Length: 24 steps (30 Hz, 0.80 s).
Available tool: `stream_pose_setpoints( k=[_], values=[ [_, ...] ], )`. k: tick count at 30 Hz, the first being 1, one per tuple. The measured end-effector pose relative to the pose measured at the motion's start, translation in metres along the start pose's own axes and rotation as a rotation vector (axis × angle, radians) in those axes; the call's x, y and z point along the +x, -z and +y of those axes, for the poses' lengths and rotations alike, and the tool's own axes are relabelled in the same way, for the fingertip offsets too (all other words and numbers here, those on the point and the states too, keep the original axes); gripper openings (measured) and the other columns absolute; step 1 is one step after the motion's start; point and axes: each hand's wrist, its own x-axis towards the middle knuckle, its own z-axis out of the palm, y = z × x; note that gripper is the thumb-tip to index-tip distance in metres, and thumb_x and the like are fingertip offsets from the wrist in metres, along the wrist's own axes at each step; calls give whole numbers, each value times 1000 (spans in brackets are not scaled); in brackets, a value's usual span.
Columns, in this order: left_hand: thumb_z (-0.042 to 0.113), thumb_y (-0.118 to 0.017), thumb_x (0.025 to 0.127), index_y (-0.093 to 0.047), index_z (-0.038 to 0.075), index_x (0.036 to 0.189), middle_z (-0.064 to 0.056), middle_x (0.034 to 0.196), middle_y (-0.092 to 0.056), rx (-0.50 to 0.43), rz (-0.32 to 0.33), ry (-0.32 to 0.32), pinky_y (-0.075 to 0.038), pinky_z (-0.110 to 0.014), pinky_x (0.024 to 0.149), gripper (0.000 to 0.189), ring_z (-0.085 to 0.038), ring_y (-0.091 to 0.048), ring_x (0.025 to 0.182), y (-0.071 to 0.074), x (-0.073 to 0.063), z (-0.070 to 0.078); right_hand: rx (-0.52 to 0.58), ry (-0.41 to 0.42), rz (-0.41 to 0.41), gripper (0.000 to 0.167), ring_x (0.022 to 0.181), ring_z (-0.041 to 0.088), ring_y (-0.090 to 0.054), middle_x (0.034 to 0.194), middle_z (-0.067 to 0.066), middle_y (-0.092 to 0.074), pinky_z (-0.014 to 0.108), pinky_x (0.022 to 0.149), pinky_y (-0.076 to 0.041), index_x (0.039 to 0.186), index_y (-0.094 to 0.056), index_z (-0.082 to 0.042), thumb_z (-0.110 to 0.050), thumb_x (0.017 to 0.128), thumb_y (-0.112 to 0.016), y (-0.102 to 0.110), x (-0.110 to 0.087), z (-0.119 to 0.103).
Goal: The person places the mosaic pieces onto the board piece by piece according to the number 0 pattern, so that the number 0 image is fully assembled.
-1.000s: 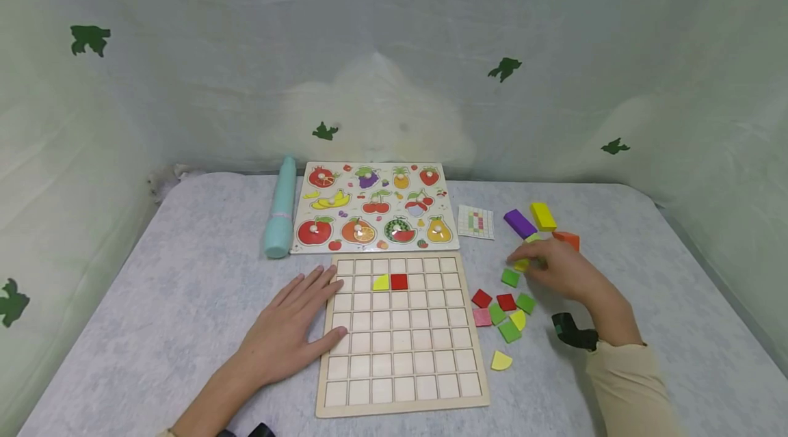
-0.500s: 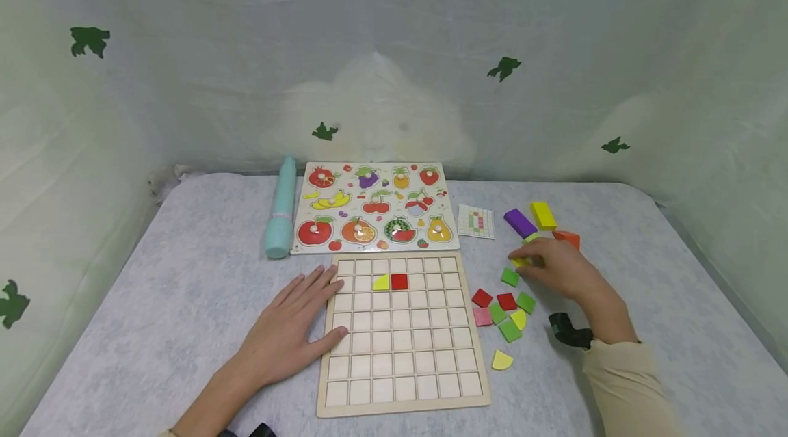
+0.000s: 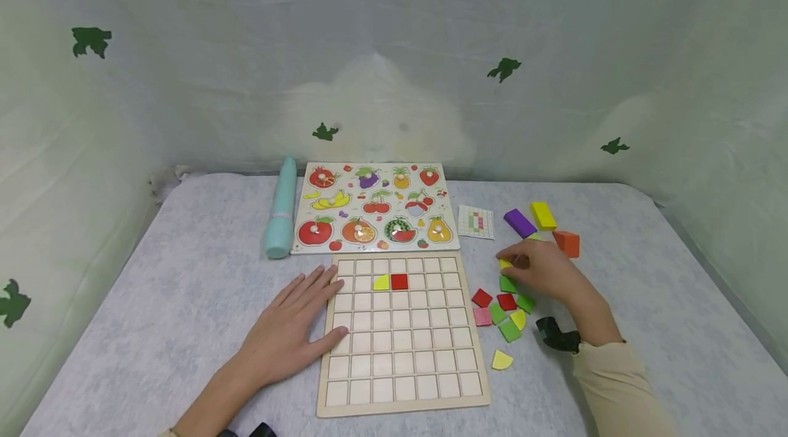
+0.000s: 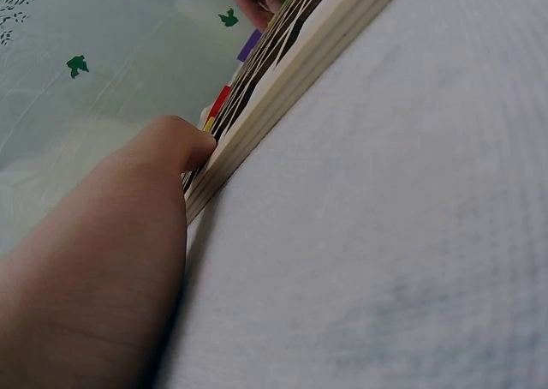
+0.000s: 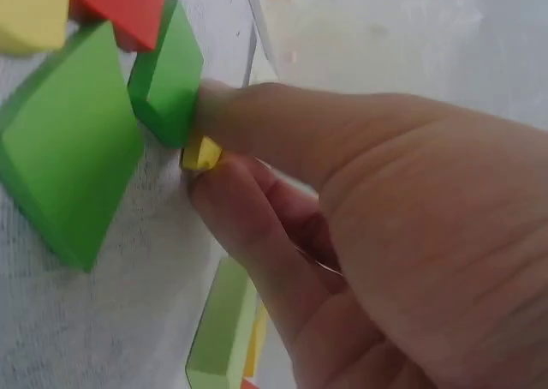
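Observation:
My right hand (image 3: 544, 267) pinches a small yellow tile (image 5: 202, 154) between thumb and index finger, low over the table. Right beside the thumb lies a green square tile (image 5: 169, 76). My left hand (image 3: 292, 334) lies with straight fingers on the left edge of the wooden grid board (image 3: 403, 407). In the left wrist view the thumb (image 4: 195, 145) rests on the board's rim. Two tiles sit in the board's second row: a yellow quarter-round (image 3: 382, 282) and a red square (image 3: 399, 282), side by side.
Several red, green, pink and yellow tiles lie right of the board, including a yellow quarter-round tile (image 3: 501, 360). Purple (image 3: 520, 223), yellow (image 3: 543, 216) and orange (image 3: 567, 243) blocks stand farther back. Behind the board are a fruit puzzle (image 3: 375, 208), a pattern card (image 3: 476, 222) and a teal cylinder (image 3: 280, 218).
My right hand has moved left and slightly toward me with the yellow tile, reaching over the green square. More of the orange block shows. The left hand has stayed still.

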Motion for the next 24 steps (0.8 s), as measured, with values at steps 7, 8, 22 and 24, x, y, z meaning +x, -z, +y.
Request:
stream_pose_setpoints(
  k=[7,8,22,24],
  values=[
    [60,-66,92,-48,18,155,0,169,-32,-5,1,3,-20,-45,128,78,-23,-27,157,0,0,1,31,64,34,34,91,19,-65,102,3,-74,38,82,-61,120,-76,-8,-23,90,-81,-5,1,-17],
    [61,-66,92,-48,18,155,0,169,-32,-4,1,3,-20,-45,128,78,-23,-27,157,0,0,1,42,71,34,34,91,19,-65,102,3,-73,38,81,-61,121,-76,-8,-23,90,-81,-6,0,-21],
    [61,-66,92,-47,19,156,0,169,-31,-1,-6,7,-20,-44,128,79,-23,-27,157,1,0,1,132,203,81,29,83,9,-61,97,-5,-71,24,74,-56,114,-78,-12,-23,88,-84,-34,2,-80],
    [61,-66,92,-47,19,156,1,169,-31,-2,-7,10,-20,-44,128,79,-23,-26,157,2,0,2,140,230,80,29,81,8,-60,97,-5,-71,24,72,-55,114,-79,-12,-23,87,-84,-38,2,-87]
  ],
)
